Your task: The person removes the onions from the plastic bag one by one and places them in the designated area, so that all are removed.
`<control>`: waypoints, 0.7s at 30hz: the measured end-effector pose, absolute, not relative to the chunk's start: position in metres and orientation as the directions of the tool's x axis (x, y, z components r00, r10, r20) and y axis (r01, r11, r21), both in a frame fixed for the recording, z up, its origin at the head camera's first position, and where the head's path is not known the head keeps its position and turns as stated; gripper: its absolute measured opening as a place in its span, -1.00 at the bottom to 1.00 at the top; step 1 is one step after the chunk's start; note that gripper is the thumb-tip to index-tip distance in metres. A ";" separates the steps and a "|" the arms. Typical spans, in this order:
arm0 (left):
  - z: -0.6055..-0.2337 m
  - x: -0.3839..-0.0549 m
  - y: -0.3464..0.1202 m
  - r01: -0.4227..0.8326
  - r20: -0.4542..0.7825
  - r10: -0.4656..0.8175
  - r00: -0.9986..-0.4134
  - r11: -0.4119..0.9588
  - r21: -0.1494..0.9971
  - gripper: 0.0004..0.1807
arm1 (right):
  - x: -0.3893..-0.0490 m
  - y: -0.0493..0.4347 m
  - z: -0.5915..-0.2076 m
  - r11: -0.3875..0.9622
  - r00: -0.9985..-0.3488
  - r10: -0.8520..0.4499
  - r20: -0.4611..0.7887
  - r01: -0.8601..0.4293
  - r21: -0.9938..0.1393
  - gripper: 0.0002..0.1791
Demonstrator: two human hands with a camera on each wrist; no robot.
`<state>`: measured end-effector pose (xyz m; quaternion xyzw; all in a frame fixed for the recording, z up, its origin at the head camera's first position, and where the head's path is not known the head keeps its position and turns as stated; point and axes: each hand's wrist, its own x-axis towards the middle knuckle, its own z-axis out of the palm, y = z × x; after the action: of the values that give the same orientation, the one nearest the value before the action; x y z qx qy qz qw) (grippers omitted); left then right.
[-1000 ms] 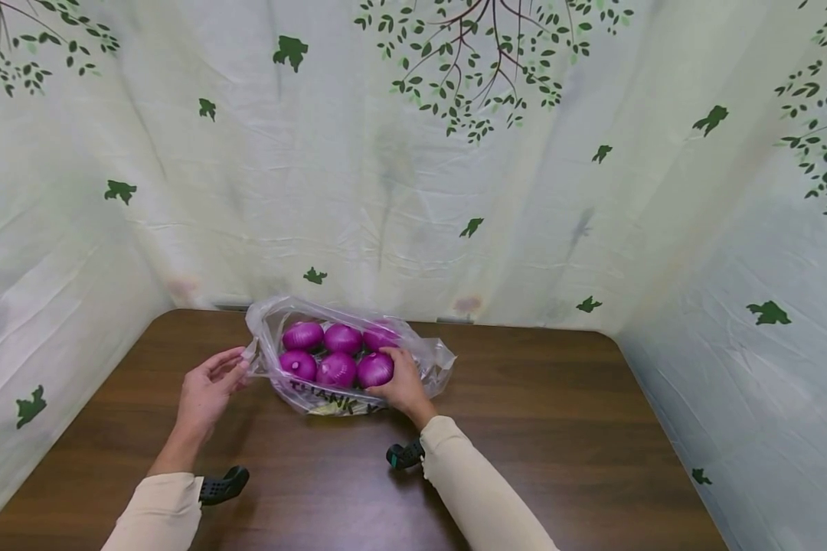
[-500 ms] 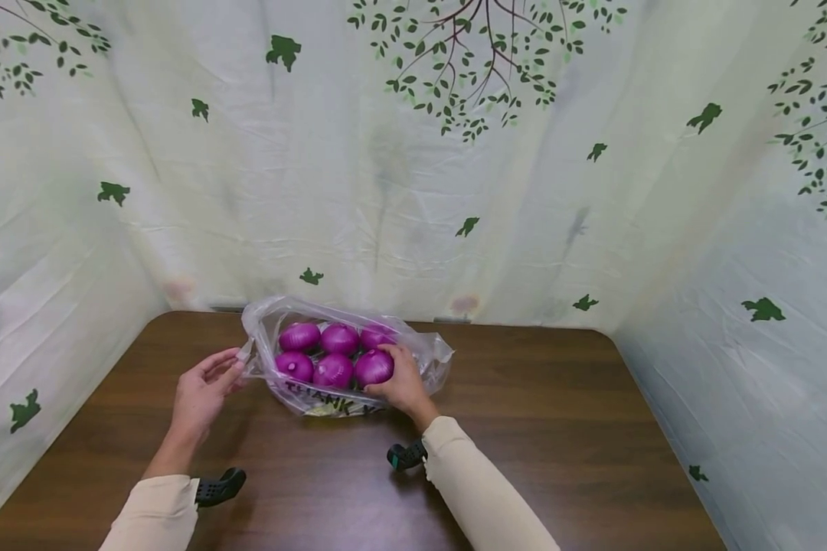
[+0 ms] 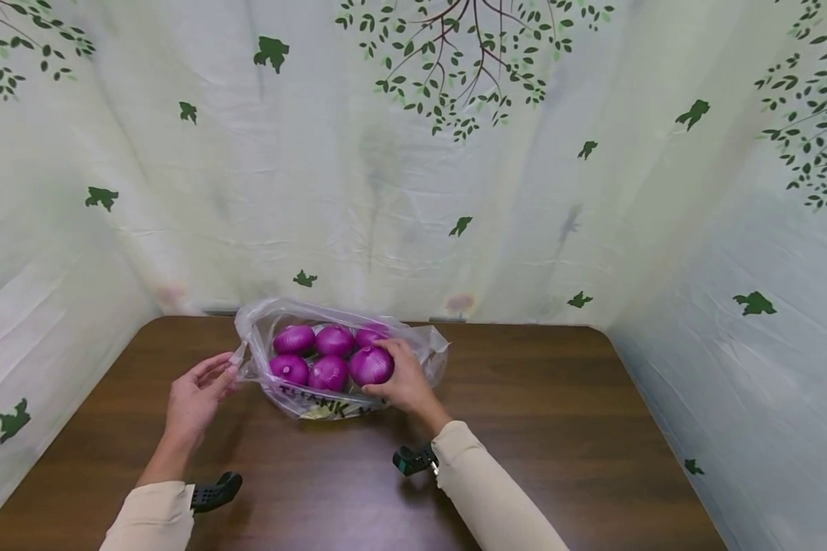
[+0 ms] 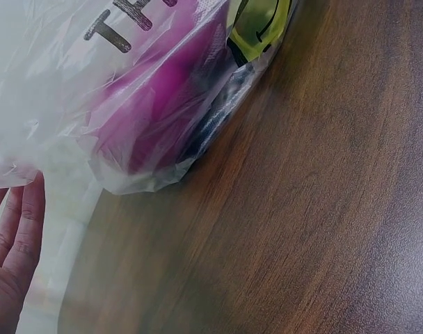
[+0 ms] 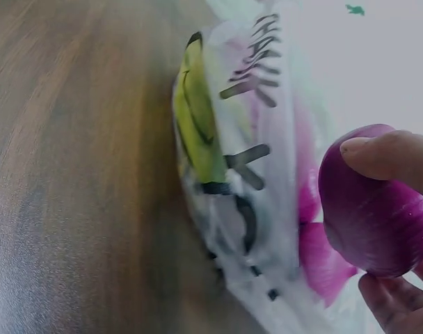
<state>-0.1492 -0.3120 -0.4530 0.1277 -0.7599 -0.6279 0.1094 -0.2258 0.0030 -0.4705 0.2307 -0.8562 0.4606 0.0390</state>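
Note:
A clear plastic bag (image 3: 251, 327) with black lettering lies on its side at the back of the table, its mouth spread wide. Several purple onions (image 3: 328, 373) sit inside in two rows. My right hand (image 3: 410, 380) grips the front right onion (image 3: 371, 366) between thumb and fingers; in the right wrist view this onion (image 5: 375, 209) is raised above the bag's edge, the others lower behind the plastic. At the bag's left end, my left hand (image 3: 196, 398) pinches a corner of the film. The left wrist view shows the left fingers (image 4: 27, 223) at the bag's edge.
The bag stands on a brown wooden table (image 3: 544, 428), close to its back edge. A pale curtain (image 3: 413, 191) with printed leaves and branches encloses the back and both sides. A dark wrist device (image 3: 217, 492) is strapped on each forearm.
My right hand has lifted its onion slightly, away from the others. The left hand keeps its pinch on the bag. The head view has shifted a little.

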 end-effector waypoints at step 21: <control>-0.453 -0.150 -0.311 -0.064 -0.001 -0.326 -0.945 0.182 0.981 -0.40 | -0.212 0.041 -0.432 0.359 -0.807 -0.422 0.414 -0.568 -0.741 -0.19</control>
<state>-0.1503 -0.3112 -0.4531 0.1281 -0.7618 -0.6264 0.1045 -0.2124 0.0412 -0.4323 0.3014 -0.8209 0.4791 0.0761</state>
